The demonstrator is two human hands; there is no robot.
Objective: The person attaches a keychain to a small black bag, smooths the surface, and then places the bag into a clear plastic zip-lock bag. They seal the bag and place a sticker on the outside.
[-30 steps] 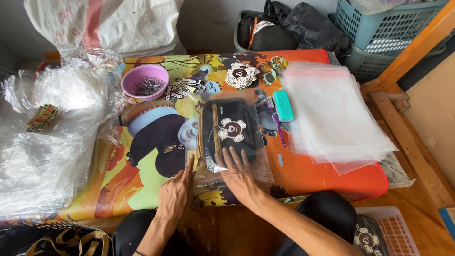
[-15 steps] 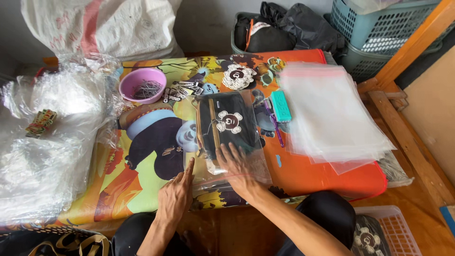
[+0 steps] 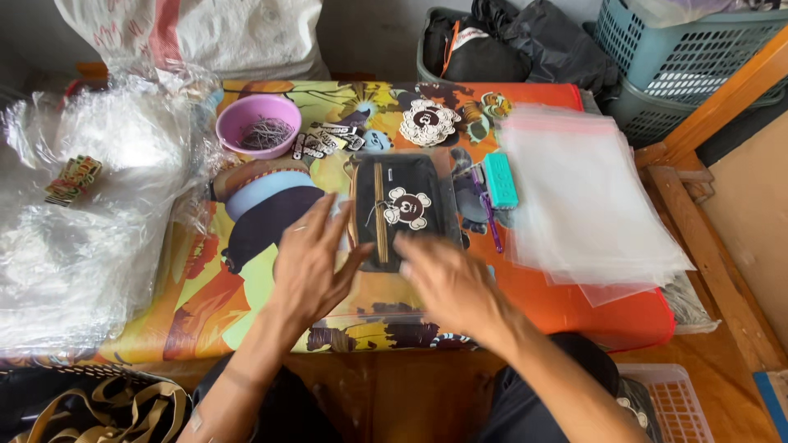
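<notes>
Fingers: your left hand (image 3: 310,261) is spread wide and flat; your right hand (image 3: 447,283) is blurry, open, holding nothing.
Pouch: the black pouch (image 3: 404,209) lies in its clear bag (image 3: 373,308) on the bench (image 3: 566,299), just above your hands.
Change: both hands slid down off the pouch toward the bag's open end.
Nearby: purple bowl (image 3: 258,125), stack of clear bags (image 3: 587,201).

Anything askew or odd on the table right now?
Nothing damaged or spilled. The black pouch lies flat in a clear bag, both hands pressing on it. The bag stack at right is fanned unevenly and hangs over the table edge.
</notes>
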